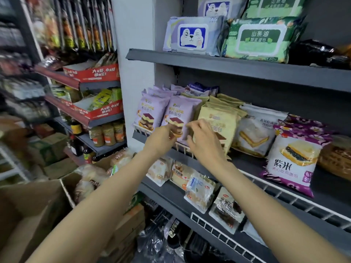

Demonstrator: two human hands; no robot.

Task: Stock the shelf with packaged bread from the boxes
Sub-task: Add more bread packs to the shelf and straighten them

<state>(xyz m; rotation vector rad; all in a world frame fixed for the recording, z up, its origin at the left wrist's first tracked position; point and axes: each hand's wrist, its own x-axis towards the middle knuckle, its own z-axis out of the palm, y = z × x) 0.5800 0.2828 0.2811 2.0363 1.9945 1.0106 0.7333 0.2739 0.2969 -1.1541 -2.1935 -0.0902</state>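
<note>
Your left hand: fingers curled, pinching the purple bread pack (front row, middle shelf). Your right hand: fingers loosely spread, touching the yellow bread pack beside it.

left arm: stretched up and forward | left hand: fingers curled, pinching | right arm: stretched forward | right hand: fingers bent, close beside the left
</note>
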